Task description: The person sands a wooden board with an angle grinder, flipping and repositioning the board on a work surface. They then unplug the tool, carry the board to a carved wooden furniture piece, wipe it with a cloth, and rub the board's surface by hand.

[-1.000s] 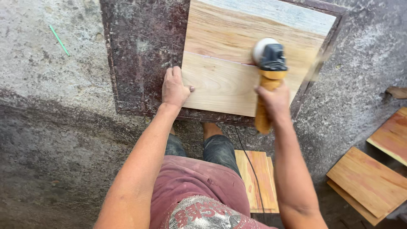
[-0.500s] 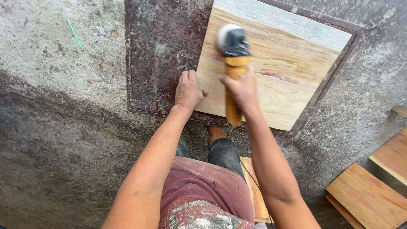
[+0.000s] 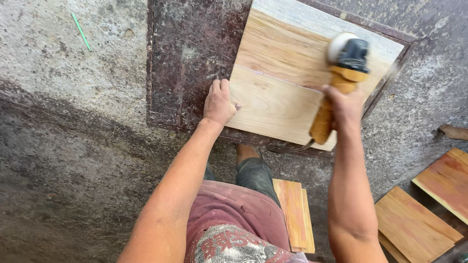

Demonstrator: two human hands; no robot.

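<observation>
While the right hand (image 3: 346,104) grips the sander (image 3: 341,78), the left hand (image 3: 219,102) lies flat, holding nothing, at the wooden panel's (image 3: 282,97) edge — the panel could skid if that pressure slackens.

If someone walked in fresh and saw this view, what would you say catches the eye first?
Most striking is the pale wooden board lying on a dark reddish slab at the top middle. The right hand grips an orange-handled sander pressed on the board's right part, while the left hand rests at its left edge. More reddish boards lie at lower right on the grey concrete floor.
</observation>
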